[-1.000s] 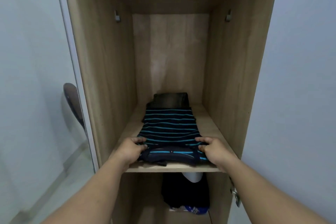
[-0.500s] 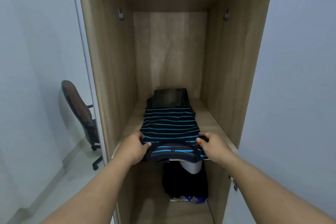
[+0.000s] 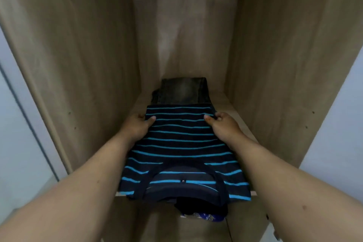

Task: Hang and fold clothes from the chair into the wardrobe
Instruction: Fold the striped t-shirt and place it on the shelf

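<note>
A folded navy shirt with blue stripes (image 3: 180,147) lies on the wardrobe shelf (image 3: 227,104), its collar end hanging slightly over the front edge. My left hand (image 3: 137,125) grips the shirt's far left corner, thumb on top of the fabric. My right hand (image 3: 224,125) grips the far right corner the same way. Behind the shirt, folded dark grey jeans (image 3: 182,90) lie at the back of the shelf.
The wardrobe's wooden side walls (image 3: 82,65) close in on both sides. Below the shelf, dark clothing (image 3: 200,208) and a blue patterned item (image 3: 204,217) sit in the lower compartment. A pale door edge (image 3: 25,104) stands at the left.
Both hands have slid from the shirt's near corners to its far corners. The view has moved closer into the wardrobe, and the chair at the left is out of sight.
</note>
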